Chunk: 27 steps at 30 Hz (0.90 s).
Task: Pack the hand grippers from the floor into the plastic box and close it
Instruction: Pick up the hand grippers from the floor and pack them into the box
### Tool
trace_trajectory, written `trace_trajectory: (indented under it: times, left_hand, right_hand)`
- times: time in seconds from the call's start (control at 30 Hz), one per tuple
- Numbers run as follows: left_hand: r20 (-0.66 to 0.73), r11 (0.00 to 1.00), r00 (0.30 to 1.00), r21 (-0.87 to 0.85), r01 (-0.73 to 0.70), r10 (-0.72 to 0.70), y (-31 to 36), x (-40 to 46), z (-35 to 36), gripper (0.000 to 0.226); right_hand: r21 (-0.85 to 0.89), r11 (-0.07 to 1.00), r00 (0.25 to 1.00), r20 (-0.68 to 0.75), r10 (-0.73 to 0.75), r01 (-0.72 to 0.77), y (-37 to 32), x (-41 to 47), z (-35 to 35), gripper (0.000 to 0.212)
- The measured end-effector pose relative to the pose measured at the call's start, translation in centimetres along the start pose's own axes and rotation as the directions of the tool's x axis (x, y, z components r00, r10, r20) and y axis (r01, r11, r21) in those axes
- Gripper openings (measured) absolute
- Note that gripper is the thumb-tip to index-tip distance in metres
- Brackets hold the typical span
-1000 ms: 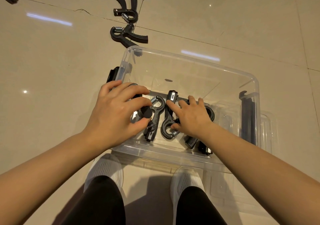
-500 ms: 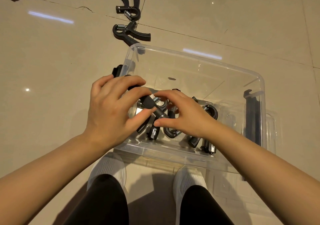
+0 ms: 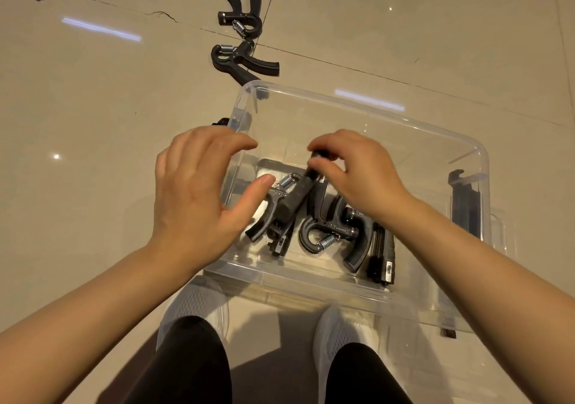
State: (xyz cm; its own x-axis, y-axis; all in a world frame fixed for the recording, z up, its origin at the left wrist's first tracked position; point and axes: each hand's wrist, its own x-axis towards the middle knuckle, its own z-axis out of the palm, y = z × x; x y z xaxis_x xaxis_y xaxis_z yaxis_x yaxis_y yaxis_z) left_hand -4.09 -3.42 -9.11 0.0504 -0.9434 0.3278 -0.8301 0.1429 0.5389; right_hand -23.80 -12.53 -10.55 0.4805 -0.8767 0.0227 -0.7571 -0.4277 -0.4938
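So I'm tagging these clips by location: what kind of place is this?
Probably indoors, perhaps a home: glossy beige tiled floor reflecting ceiling lights, clear plastic box set on it, hand grippers lying loose.

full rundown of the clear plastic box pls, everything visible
The plastic box is a clear, rounded-corner rectangular tub, open-topped with no lid on it, sitting on the tiled floor just ahead of the person's shoes. Several black hand grippers with metal springs lie jumbled on its bottom. The right hand pinches one gripper handle inside it; the left hand hovers open above its left wall.
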Motion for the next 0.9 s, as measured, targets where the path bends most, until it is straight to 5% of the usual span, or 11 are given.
trace_trajectory:
  times: [0.17,0.23,0.43,0.57,0.9]
  left_hand:
    - [0.171,0.997,0.983,0.051,0.056,-0.064,-0.7,-0.2,0.8,0.049]
    - [0.184,0.997,0.981,0.067,0.047,-0.059,-0.9,-0.2,1.0,0.054]
    - [0.173,0.997,0.983,0.058,0.055,-0.065,-0.9,-0.3,0.9,0.056]
    - [0.18,0.995,0.98,0.067,0.068,-0.079,-0.9,-0.4,0.9,0.054]
    - [0.229,0.992,0.966,0.034,0.119,-0.124,-0.9,-0.3,0.8,0.052]
  right_hand:
    - [-0.243,0.873,0.89,0.291,-0.35,0.423,-1.1,2.1,3.4,0.016]
    - [-0.29,0.826,0.857,0.351,-0.378,0.483,-1.7,3.0,4.8,0.016]
    - [-0.361,0.89,0.884,0.458,-0.092,0.28,-0.3,1.4,8.3,0.045]
    - [-0.421,0.855,0.837,0.547,-0.027,0.302,2.2,0.2,7.8,0.064]
    - [-0.519,0.799,0.869,0.495,-0.011,0.306,2.2,1.6,7.8,0.056]
